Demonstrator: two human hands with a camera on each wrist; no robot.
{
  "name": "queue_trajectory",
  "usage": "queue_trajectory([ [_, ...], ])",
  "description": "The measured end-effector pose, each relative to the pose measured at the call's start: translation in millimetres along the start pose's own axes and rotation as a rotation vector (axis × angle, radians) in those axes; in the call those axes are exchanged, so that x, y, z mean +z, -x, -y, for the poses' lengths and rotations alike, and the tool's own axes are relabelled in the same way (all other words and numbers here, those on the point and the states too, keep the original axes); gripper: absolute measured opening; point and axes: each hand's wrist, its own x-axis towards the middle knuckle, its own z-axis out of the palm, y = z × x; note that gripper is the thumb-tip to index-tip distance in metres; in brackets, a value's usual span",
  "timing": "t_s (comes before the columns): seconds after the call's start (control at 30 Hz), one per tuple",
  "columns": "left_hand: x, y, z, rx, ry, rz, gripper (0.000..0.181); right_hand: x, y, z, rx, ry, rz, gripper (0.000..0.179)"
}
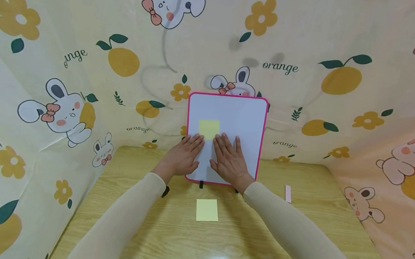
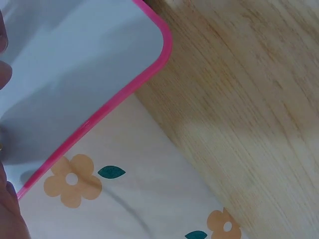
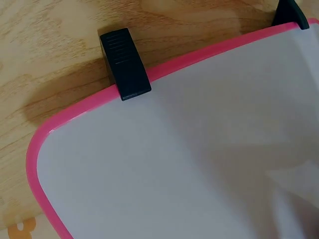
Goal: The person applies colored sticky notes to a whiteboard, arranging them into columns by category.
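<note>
A whiteboard (image 1: 243,119) with a pink rim stands propped upright on black supports (image 3: 125,64). A pale yellow sticky note (image 1: 209,128) lies flat against its left part. My left hand (image 1: 184,155) rests at the board's left edge, fingers straight, fingertips near the note's lower left corner. Fingers of my right hand (image 1: 229,159) extend straight up the board, with the index fingertip at the note's lower right corner. In the left wrist view, only bits of the fingers (image 2: 12,214) show at the left border.
Below the board, a second yellow sticky note (image 1: 207,210) lies on the wooden table (image 1: 169,235). A narrow pink strip (image 1: 288,193) is to the right. A patterned cloth (image 1: 210,53) with rabbits, flowers and oranges encloses the back and sides.
</note>
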Motion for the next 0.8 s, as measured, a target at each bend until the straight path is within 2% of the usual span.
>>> queue_trajectory([
  [0.33, 2.6, 5.4, -2.5, -0.006, 0.043, 0.007, 0.079, 0, 3.1, 2, -0.001, -0.019, 0.005, 0.079],
  [0.5, 4.2, 10.2, -6.9, -0.028, 0.057, 0.028, 0.078, 1, 6.8, 2, -0.005, -0.038, -0.01, 0.076],
  [0.67, 6.8, 19.3, -18.1, -0.051, 0.091, 0.018, 0.077, 3, 15.9, 5, -0.001, -0.052, -0.042, 0.071],
  [0.8, 12.6, 32.8, -31.7, -0.047, 0.127, -0.001, 0.077, 4, 28.3, 11, -0.002, -0.077, -0.085, 0.067],
])
